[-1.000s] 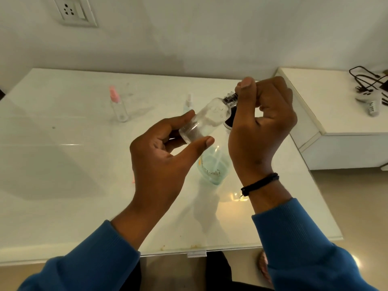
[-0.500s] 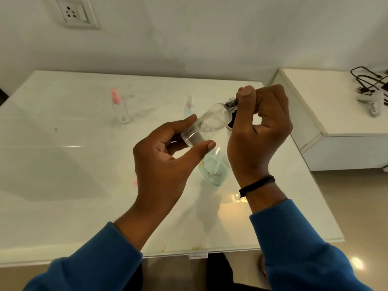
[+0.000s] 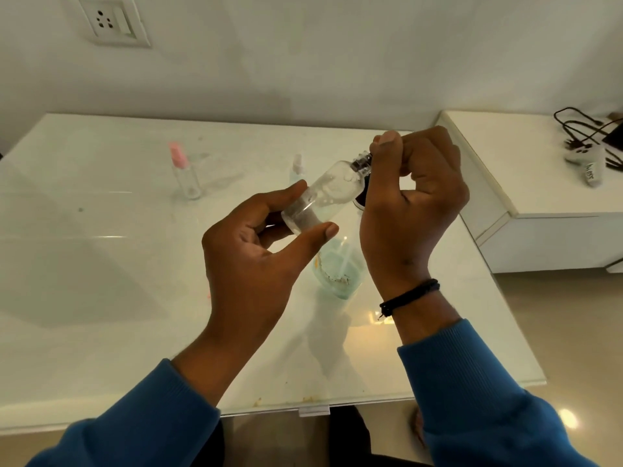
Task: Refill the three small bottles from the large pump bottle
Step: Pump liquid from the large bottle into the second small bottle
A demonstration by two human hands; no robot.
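My left hand (image 3: pixel 256 251) grips the base of a small clear bottle (image 3: pixel 325 193), tilted with its neck up to the right. My right hand (image 3: pixel 411 197) pinches the dark cap (image 3: pixel 362 163) at that neck. Below both hands stands the large pump bottle (image 3: pixel 338 267), with greenish liquid in it and its black pump head mostly hidden behind my right hand. A small bottle with a pink cap (image 3: pixel 185 173) stands upright at the back left of the table. Another small clear bottle (image 3: pixel 296 170) stands behind the held one, partly hidden.
The white glossy table (image 3: pixel 101 298) carries all the bottles; its front edge is near my body. A lower white cabinet (image 3: pixel 539 197) stands to the right with black cables and a white adapter (image 3: pixel 586 160). A wall socket (image 3: pixel 108 21) is at the upper left.
Both hands have held the same grips on the small bottle and its cap. The bottle has stayed tilted in nearly the same place, with only slight shifts.
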